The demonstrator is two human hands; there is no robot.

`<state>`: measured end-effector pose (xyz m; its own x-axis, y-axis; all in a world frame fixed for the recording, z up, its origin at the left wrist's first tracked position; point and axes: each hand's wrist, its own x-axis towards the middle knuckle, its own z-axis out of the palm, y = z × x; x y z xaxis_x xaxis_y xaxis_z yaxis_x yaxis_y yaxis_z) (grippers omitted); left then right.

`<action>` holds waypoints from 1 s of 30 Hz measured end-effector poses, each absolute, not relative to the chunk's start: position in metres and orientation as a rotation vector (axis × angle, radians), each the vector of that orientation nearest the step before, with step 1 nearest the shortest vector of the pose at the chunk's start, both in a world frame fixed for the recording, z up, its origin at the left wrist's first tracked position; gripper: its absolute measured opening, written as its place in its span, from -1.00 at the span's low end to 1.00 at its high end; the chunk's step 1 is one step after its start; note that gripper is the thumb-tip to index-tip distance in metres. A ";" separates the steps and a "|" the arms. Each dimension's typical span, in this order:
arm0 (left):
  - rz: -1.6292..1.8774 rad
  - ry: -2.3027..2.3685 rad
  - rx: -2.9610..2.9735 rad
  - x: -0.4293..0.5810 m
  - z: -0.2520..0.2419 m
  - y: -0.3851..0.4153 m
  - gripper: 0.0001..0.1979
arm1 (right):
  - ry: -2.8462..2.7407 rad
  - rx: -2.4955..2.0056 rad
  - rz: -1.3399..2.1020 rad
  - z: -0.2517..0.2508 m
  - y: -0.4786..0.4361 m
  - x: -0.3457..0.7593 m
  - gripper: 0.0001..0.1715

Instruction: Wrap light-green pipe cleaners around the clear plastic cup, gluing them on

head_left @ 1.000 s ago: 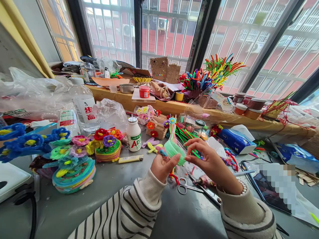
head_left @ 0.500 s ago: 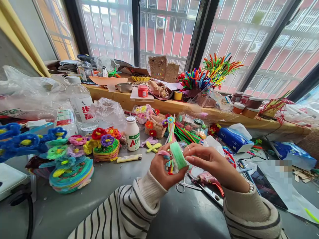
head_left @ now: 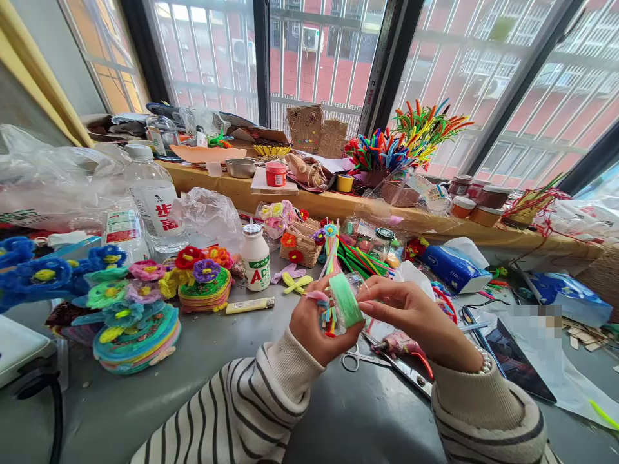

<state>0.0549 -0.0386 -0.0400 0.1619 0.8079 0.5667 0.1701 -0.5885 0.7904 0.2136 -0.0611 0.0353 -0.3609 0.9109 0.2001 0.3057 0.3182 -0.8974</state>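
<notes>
My left hand [head_left: 313,325] is wrapped round a small clear plastic piece with a fuzzy light-green band [head_left: 346,300] on it. A pink fuzzy strip shows at its fingers. My right hand [head_left: 411,312] pinches at the band's right edge, thumb against fingertips; what lies between them is too small to make out. Just behind the left hand stands a bunch of pale stems topped with small fuzzy flowers [head_left: 331,231]. On the table below my hands are scissors [head_left: 358,358], a larger metal blade [head_left: 411,376] and a pinkish tool [head_left: 397,343] with red handles.
Pipe-cleaner flowers [head_left: 122,314] on coiled bases stand at the left, near a white bottle [head_left: 255,258] and a lighter [head_left: 250,305]. A basket [head_left: 305,243] sits farther back. To the right lie a tissue pack [head_left: 454,270] and a dark tablet [head_left: 517,364]. Pipe cleaners [head_left: 382,154] crowd the sill.
The green band has turned slightly, its face a little more toward me. My right fingertips have shifted slightly left along its edge. The view has moved a little.
</notes>
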 end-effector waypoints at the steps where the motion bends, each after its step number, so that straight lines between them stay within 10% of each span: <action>1: 1.452 0.932 1.848 0.055 -0.040 -0.039 -0.40 | -1.850 -1.087 1.026 0.036 -0.061 0.214 -0.85; 30: 1.428 0.986 1.705 0.059 -0.038 -0.041 -0.42 | -1.864 -1.094 1.023 0.036 -0.062 0.215 -0.81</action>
